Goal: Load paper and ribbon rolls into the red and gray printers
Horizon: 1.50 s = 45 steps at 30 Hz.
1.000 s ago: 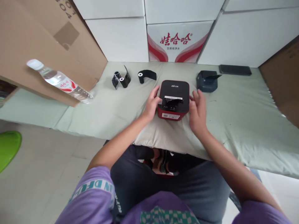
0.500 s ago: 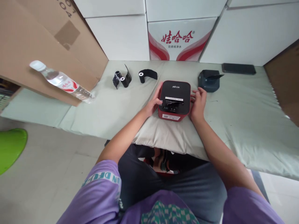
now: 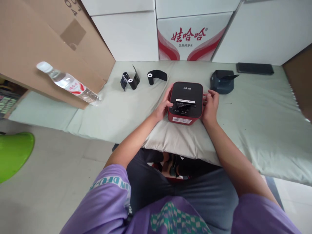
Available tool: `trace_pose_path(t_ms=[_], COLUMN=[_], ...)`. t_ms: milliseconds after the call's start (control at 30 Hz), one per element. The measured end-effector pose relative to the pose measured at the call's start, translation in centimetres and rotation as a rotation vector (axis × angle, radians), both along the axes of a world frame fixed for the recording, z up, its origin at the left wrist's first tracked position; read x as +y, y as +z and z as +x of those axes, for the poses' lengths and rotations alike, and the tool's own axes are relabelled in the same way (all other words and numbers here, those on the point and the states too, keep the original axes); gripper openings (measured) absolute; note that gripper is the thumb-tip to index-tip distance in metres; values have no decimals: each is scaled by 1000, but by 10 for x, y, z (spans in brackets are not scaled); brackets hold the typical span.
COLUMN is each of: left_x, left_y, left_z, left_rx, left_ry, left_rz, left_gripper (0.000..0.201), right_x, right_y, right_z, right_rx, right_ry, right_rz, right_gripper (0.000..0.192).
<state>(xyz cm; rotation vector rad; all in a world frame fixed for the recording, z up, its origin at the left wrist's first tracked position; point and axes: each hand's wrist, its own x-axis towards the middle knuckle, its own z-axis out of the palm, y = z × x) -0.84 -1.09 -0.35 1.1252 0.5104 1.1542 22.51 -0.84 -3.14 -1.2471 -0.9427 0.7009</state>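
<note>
Gripping red-black printer (image 3: 186,97): left hand (image 3: 163,108), right hand (image 3: 210,106) flanking sides.

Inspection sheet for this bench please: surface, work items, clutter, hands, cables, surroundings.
Surface: pale green cloth over the table.
Work items: red-and-black printer, upright, near the front edge.
Clutter: black rolls, a third roll, dark grey device, phone, water bottle.
Hands: left hand on the printer's left side; right hand on its right side.
Cables: nothing seen.
Surroundings: white cartons, brown cardboard, green object on floor.
</note>
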Motion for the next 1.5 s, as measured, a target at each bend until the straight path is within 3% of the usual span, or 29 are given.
trace_pose_path(t_ms=[133, 267, 333, 467, 700, 1100, 1500], left_x=[0, -1, -3, -4, 1, -6, -6], left_y=[-8, -9, -5, 0, -14, -11, -19], left_z=[-1, -13, -23, -35, -23, -14, -13], left_rx=[86, 326, 370, 455, 416, 534, 515], left_ry=[90, 514, 622, 537, 431, 520, 567], left_rz=[188, 525, 626, 709, 696, 594, 674], left_gripper=[83, 61, 63, 72, 67, 75, 64], right_x=[6, 11, 13, 15, 16, 12, 7], right_y=[-8, -14, -15, -17, -25, -19, -9], right_z=[3, 9, 12, 14, 16, 12, 7], right_rx=[-14, 4, 3, -11, -67, -78, -63], right_ry=[-12, -20, -11, -2, 13, 10, 29], right_rz=[18, 20, 16, 11, 35, 29, 26], right_gripper=[53, 51, 50, 47, 51, 53, 46])
